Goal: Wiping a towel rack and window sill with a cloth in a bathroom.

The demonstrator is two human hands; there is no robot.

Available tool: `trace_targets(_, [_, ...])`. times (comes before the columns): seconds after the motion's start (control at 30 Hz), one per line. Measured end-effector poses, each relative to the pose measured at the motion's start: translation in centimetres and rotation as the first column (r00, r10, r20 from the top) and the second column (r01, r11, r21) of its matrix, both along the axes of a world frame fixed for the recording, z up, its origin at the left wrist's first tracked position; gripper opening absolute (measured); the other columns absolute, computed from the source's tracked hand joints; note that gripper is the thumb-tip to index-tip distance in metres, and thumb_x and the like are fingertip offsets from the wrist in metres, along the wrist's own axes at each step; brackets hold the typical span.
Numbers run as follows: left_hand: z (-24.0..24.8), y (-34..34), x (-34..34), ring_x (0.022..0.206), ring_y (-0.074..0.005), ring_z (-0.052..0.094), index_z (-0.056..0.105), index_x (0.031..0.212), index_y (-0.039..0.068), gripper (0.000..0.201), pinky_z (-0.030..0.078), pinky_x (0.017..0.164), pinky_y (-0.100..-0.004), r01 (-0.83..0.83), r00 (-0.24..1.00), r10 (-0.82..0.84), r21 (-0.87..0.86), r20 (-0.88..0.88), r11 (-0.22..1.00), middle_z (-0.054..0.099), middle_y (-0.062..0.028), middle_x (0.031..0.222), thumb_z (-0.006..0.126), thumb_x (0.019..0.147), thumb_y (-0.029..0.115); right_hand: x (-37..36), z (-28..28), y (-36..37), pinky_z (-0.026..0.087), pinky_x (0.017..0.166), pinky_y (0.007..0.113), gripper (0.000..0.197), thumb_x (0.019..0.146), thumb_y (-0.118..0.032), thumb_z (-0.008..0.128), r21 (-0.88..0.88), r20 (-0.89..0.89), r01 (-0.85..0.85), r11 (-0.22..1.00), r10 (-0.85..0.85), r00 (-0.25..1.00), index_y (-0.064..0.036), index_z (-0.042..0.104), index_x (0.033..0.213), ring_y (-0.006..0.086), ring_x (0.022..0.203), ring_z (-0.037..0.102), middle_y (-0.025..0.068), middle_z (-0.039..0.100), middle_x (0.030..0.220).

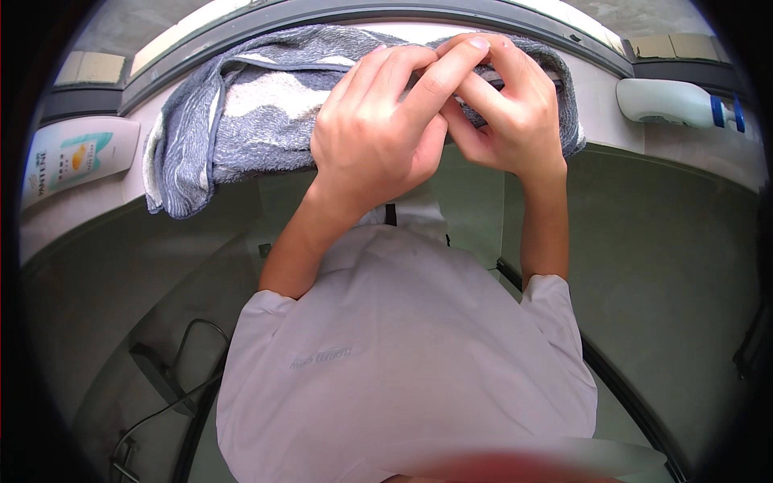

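A grey and white striped towel [270, 101] lies folded and rumpled along the window sill, its left end hanging over the edge. Above its right half my two hands meet, fingers bent and the fingertips touching or overlapping. My left hand [372, 129] is closed, back upward, its index finger reaching across to the right hand's fingers. Closed in a pinch, my right hand [519, 121] has its thumb and fingers pointing toward the left hand. Whatever lies between the fingertips is hidden behind the fingers, so I cannot tell what they hold.
A white bottle with a printed label [80, 157] lies on the sill at the left. At the right lies a pale bottle with a blue pump top [672, 102]. The dark window frame [322, 24] curves behind the towel. Below left hangs a thin hose [165, 410].
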State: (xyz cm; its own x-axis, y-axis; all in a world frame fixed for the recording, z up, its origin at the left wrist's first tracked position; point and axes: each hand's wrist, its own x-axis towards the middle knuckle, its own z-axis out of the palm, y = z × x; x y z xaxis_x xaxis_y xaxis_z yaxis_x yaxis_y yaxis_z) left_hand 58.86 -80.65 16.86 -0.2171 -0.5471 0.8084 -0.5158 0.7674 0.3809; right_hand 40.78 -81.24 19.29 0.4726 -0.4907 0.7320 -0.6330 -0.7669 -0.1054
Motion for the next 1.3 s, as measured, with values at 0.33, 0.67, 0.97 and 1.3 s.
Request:
trace_targets(0.33, [0.2,-0.1,0.0,0.085,-0.0228,0.068,0.072,0.14,0.025,0.076,0.059,0.073,-0.0359,-0.002,1.0,0.002,0.005,-0.008,1.0,0.068,-0.001,0.1,0.071,0.067,0.002,0.1,0.2,0.1,0.054,0.066,0.036,0.032,0.076,-0.012,0.082,0.015,-0.003,0.012,1.0,-0.012,1.0,-0.0097,0.077,0.107,0.0249,0.08,0.068,0.0081,0.069,0.107])
trace_targets(0.67, [1.0,0.9,0.5,0.096,-0.0269,0.069,0.059,0.147,0.007,0.07,0.059,0.087,-0.0397,-0.021,0.992,0.01,0.087,0.122,0.996,0.07,-0.0087,0.107,0.068,0.078,0.007,-0.2,1.0,2.1,0.055,0.07,0.034,0.031,0.078,-0.01,0.083,0.015,0.028,0.069,0.998,-0.069,0.997,-0.0132,0.078,0.109,0.0185,0.083,0.07,0.003,0.071,0.118])
trace_targets(0.97, [1.5,1.0,0.7,0.098,-0.0274,0.07,0.069,0.137,0.012,0.056,0.059,0.084,-0.0402,-0.011,0.992,0.0,0.084,0.129,0.996,0.071,-0.0064,0.111,0.064,0.082,0.003,-4.6,-2.7,9.5,0.05,0.1,0.042,0.042,0.085,-0.015,0.085,-0.085,0.031,0.52,0.85,-0.519,0.854,-0.0144,0.076,0.125,0.0287,0.117,0.064,0.0074,0.066,0.131])
trace_targets(1.3, [1.3,1.1,0.6,0.104,-0.0269,0.07,0.073,0.131,0.014,0.047,0.058,0.087,-0.04,-0.005,0.986,-0.01,0.091,0.164,0.996,0.071,-0.0048,0.117,0.065,0.085,0.006,-5.9,-7.9,13.2,0.048,0.104,0.045,0.055,0.077,-0.021,0.09,-0.02,0.186,0.809,0.587,-0.793,0.58,-0.0113,0.071,0.128,0.0317,0.127,0.059,0.0128,0.06,0.14])
